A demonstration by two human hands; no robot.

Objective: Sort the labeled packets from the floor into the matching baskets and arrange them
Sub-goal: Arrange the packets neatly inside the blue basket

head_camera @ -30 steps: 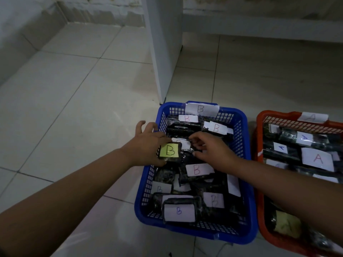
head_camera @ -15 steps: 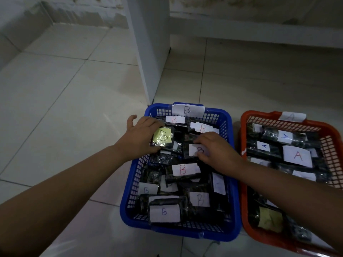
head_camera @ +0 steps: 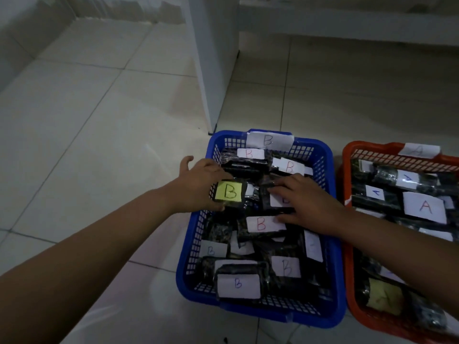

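Note:
A blue basket [head_camera: 332,244] tagged B sits on the floor, filled with several dark packets bearing B labels. My left hand [head_camera: 198,187] grips a dark packet with a yellow B label [head_camera: 229,191] over the basket's left rim. My right hand [head_camera: 305,202] lies with spread fingers on a white-labelled B packet [head_camera: 279,201] in the basket's middle. To the right stands an orange basket [head_camera: 347,157] tagged A, holding several dark A packets [head_camera: 424,207].
A white upright post [head_camera: 213,70] stands just behind the blue basket. A low white ledge [head_camera: 347,23] runs along the back wall. Pale floor tiles [head_camera: 87,145] spread to the left of the baskets.
My left hand turned the yellow B packet flat so its label faces up at the basket's left edge. My right hand spread down onto the middle packet.

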